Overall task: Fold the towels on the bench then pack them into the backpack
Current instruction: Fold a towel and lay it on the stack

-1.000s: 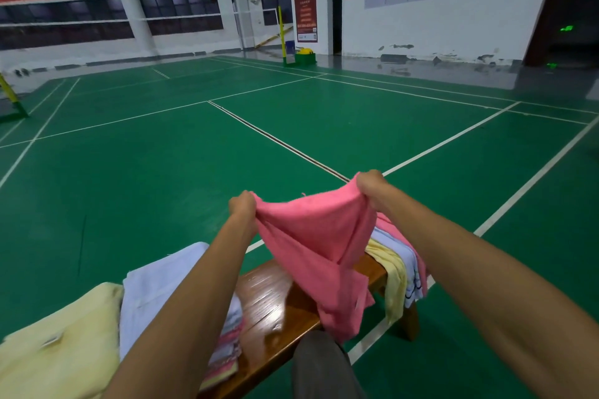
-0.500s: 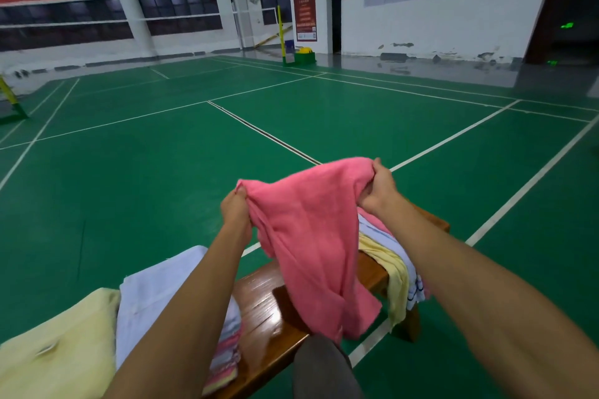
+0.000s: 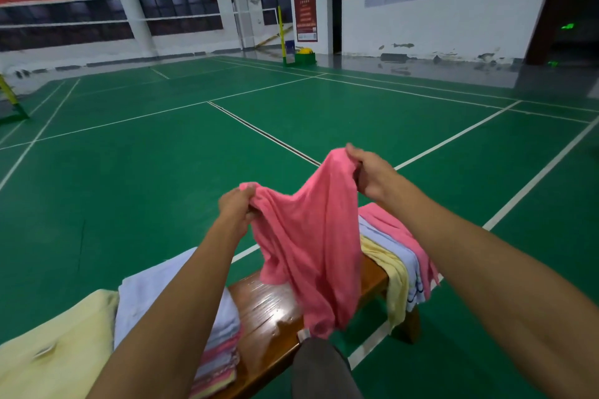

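The person holds a soft pink cloth towel [image 3: 311,236] up in the air above the glossy brown wooden bench [image 3: 269,308]. The left hand [image 3: 235,204] has its fingers curled around one bunched top corner of the pink towel, and the right hand [image 3: 372,172] pinches the other top corner between thumb and fingers, a little higher than the left hand. Between the two hands the top edge of the towel sags, and the rest hangs down in loose folds; its lower end reaches down in front of the bench, just above a dark grey knee [image 3: 321,369] at the bottom edge of the view.

On the bench, to the right of the hanging towel, lies a loose heap of unfolded towels [image 3: 405,256] in pink, pale blue and pale yellow, and some of them droop over the end of the bench. To the left of the hanging towel a folded stack of towels [image 3: 220,359] with a pale blue one on top rests on the bench, and beside this stack, farther left, lies a pale yellow towel [image 3: 58,350]. The bench stands on a green sports floor with white lines [image 3: 162,188].
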